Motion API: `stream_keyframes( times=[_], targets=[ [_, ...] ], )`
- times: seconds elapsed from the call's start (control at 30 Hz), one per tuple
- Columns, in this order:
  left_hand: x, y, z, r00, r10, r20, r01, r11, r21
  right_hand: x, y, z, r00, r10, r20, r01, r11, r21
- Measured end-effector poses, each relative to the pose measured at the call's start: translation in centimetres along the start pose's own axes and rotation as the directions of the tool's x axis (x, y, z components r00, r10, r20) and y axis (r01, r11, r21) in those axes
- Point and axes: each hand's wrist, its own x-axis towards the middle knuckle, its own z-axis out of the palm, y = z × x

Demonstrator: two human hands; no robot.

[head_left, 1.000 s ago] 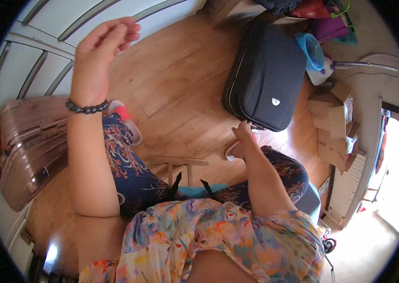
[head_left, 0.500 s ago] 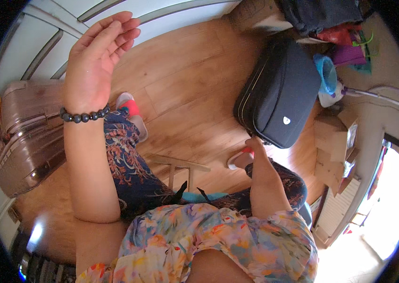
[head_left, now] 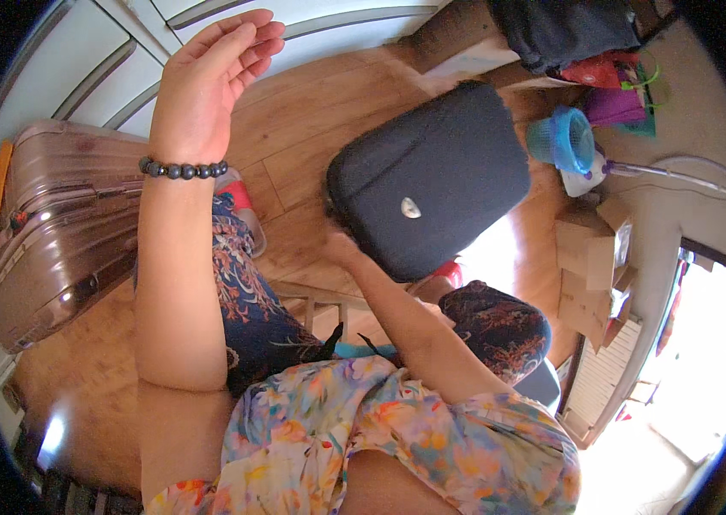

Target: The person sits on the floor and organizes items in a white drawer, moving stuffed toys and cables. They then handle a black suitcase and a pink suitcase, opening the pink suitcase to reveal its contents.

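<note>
While the empty left hand (head_left: 207, 90) is hovering at eleven o'clock, loosely curled, the right hand (head_left: 341, 245) is gripping the one-o'clock suitcase (head_left: 440, 172), handling seemingly begun, unfinished.

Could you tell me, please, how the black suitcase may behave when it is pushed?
The black suitcase is probably fairly stiff, as its front looks smoothly rounded, without sagging. Its dull surface suggests it is not very slippery. Being bulky, it may turn awkwardly.

Left arm (head_left: 178, 283) held up, left grip (head_left: 200, 86) relaxed with fingers (head_left: 270, 32) slightly curled, right arm (head_left: 410, 318) slanting inward, right grip (head_left: 340, 246) somewhat blurred
</note>
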Motion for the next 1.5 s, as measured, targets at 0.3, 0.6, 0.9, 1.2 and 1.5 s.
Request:
stream_keyframes(
  times=[0.3,0.6,0.9,1.2,1.5],
  targets=[
    [-0.3,0.5,-1.3,0.999,0.000,-0.044,0.000,1.000,-0.009,-13.0,-4.3,-17.6,0.580,0.743,-0.333,-0.484,0.644,0.592],
    [0.1,-0.2,-0.9,0.993,-0.011,-0.115,0.015,0.999,0.033,-12.3,4.6,-19.1,0.646,0.746,0.163,-0.156,-0.081,0.985],
    [-0.7,-0.6,0.1,0.996,-0.056,-0.063,0.060,0.996,0.071,-8.8,3.3,-16.8,0.599,0.768,0.226,-0.179,-0.147,0.973],
    [-1.5,-1.0,0.1,0.992,-0.125,-0.025,0.127,0.988,0.085,-4.7,0.7,-18.6,0.582,0.786,0.207,-0.223,-0.091,0.971],
    [-1.6,-0.5,0.3,0.991,-0.123,-0.051,0.127,0.989,0.079,-0.1,-1.4,-17.4,0.635,0.743,0.209,-0.243,-0.065,0.968]
  ],
)
